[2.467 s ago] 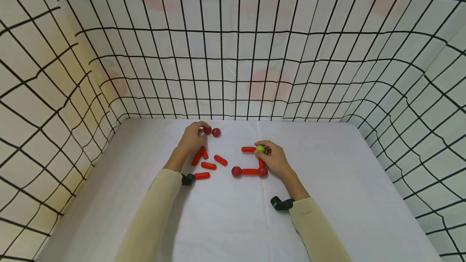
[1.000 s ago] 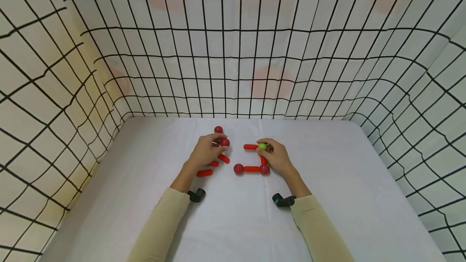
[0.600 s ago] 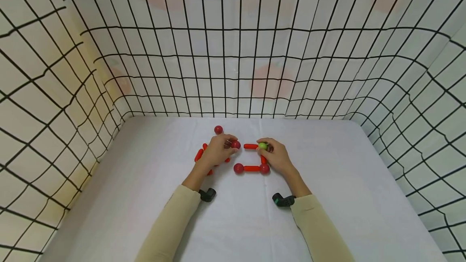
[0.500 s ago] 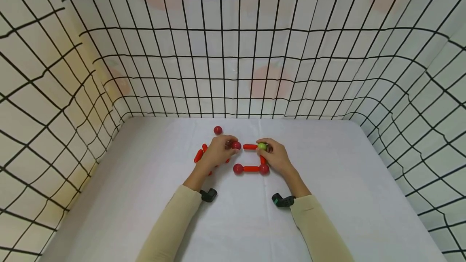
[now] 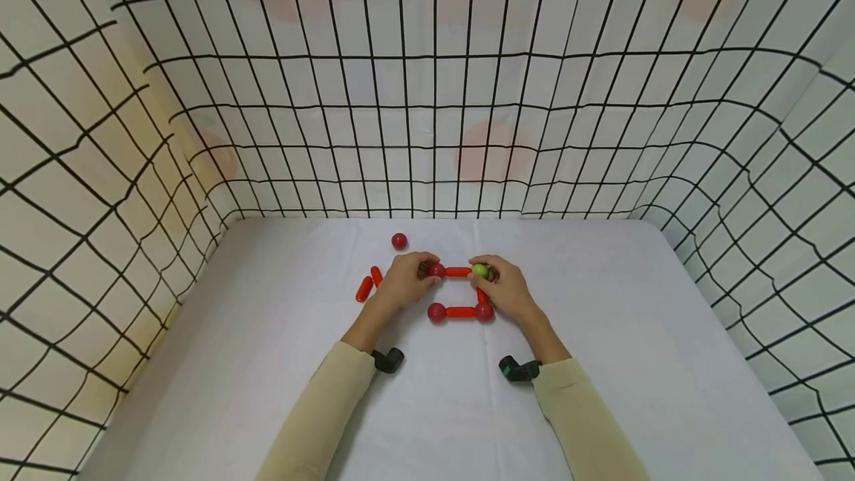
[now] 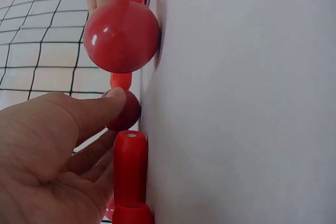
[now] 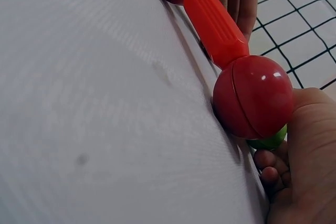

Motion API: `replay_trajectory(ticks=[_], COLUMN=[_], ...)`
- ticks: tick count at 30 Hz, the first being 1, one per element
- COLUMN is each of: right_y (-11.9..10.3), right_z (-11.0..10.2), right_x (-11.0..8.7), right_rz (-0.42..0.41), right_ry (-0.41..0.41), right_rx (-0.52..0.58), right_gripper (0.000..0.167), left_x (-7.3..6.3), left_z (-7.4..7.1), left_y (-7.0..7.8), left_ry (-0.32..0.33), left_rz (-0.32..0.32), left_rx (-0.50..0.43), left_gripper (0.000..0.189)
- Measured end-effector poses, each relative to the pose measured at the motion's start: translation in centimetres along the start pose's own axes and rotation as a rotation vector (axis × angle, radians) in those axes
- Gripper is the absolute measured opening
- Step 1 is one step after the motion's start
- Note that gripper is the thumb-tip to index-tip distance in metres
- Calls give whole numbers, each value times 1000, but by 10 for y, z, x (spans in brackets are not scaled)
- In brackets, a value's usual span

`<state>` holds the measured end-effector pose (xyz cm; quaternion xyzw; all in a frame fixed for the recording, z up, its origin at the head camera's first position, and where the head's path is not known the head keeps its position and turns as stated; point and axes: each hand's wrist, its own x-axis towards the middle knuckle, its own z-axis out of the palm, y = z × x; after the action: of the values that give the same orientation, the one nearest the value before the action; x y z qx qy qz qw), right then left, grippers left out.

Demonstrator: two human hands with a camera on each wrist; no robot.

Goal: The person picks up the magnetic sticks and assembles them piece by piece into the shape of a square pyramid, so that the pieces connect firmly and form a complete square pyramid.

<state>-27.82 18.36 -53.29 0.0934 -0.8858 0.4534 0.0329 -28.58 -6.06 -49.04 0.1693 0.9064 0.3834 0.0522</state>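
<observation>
My left hand (image 5: 405,280) pinches a red ball (image 5: 437,270) between thumb and fingers. That ball meets the left end of a red magnetic rod (image 5: 457,272). At the rod's other end is a green ball (image 5: 479,270), gripped by my right hand (image 5: 505,289). From the green ball a second red rod (image 5: 482,295) runs toward me to another red ball (image 5: 484,312). A third rod (image 5: 460,312) joins it to a red ball (image 5: 436,312) on the left. The right wrist view shows the green ball (image 7: 270,139) mostly hidden behind a red ball (image 7: 253,97).
One loose red ball (image 5: 399,240) lies behind my left hand. Loose red rods (image 5: 364,289) lie left of that hand; others are hidden under it, and a rod end (image 6: 130,166) shows in the left wrist view. Black wire mesh (image 5: 434,110) surrounds the white table (image 5: 427,421).
My left hand took a red ball from the back left and carried it right and nearer, until it met the free rod end. My right hand has stayed on the green ball.
</observation>
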Motion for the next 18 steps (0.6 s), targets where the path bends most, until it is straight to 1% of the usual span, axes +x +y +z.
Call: replay_trajectory(ticks=[5,10,14,18], right_y=[-2,-4,-3,-1], right_z=[-1,-1,1,1], right_x=[0,0,1,2], right_rz=[-18,-5,3,1], right_ry=[-4,-7,-6,-3], right_rx=[-6,-18,-29,-27], right_gripper=[39,39,39,38], left_x=[2,0,-6,-15], left_z=[1,1,-6,-19], left_y=[-1,-3,-5,-13], left_ry=[8,14,40,103], left_rz=[0,-2,-10,7], left_rx=[7,19,16,-13], left_gripper=[40,44,46,42])
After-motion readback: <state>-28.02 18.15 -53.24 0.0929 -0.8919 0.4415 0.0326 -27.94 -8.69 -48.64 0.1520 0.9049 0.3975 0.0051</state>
